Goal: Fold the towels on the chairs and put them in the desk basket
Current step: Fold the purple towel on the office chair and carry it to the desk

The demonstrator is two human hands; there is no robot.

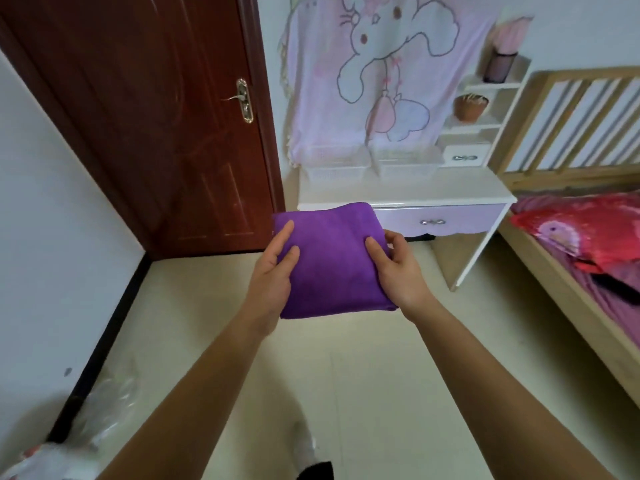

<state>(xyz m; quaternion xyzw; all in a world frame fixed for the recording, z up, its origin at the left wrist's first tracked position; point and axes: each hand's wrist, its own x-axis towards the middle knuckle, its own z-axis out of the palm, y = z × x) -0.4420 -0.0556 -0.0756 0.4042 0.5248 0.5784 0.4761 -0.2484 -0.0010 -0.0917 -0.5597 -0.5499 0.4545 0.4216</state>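
Towel: The purple towel (332, 261) is folded into a flat square. It is up in the air between the two hands, above the floor (363, 375) and just in front of the counter (450, 192). Its far edge hides the counter's front left corner.
Left hand: The left hand (273, 268) holds the left side of the towel. Its fingers (286, 230) are grasping the towel's edge, and some lie on top.
Right hand: The right hand (398, 271) holds the right side. Its fingers (394, 239) are curled round the edge, grasping the towel, with the thumb on top.
Baskets: Two white baskets sit side by side at the back of the counter, the left basket (334, 166) and the right basket (408, 164).
Counter: It is white with a light purple drawer (433, 221) in front.
Wall: A pink bunny cloth (381, 74) hangs behind the baskets.
Door: A dark red door (138, 116) is on the left, and it is closed.
Bed: A wooden bed (554, 271) is on the right, with a red pillow (581, 226) on it.
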